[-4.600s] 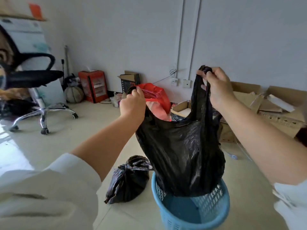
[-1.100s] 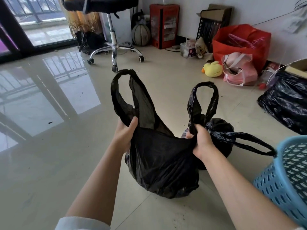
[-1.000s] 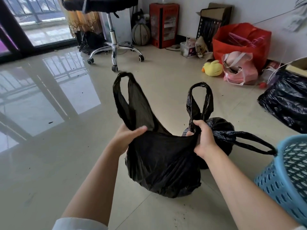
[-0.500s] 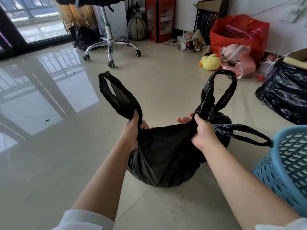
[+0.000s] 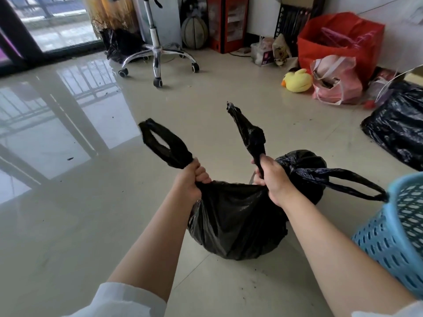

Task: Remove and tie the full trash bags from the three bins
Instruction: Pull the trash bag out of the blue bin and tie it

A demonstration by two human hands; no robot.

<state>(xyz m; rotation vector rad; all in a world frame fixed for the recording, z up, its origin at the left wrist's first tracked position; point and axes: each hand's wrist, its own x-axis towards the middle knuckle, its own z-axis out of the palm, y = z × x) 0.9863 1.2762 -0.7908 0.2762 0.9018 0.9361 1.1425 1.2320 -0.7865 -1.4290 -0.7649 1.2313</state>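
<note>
A full black trash bag (image 5: 235,223) rests on the tiled floor in front of me. My left hand (image 5: 191,180) is closed around the base of its left handle loop (image 5: 164,143), which sticks out up and to the left. My right hand (image 5: 273,179) grips the base of the right handle (image 5: 248,131), which stands upright and twisted thin. Behind it lies a second black bag (image 5: 304,165) with a tied top and a long loop trailing right. A blue perforated bin (image 5: 398,229) stands at the right edge.
A large black bag (image 5: 398,131) lies at the far right. Along the wall sit a red bag (image 5: 338,40), a pink bag (image 5: 336,81), a yellow duck toy (image 5: 296,80) and a red cabinet (image 5: 229,21). An office chair base (image 5: 158,56) stands at the back.
The bag came out of the blue bin and now rests on the floor. In the last half second both hands pulled the handles apart and the right handle twisted thin.
</note>
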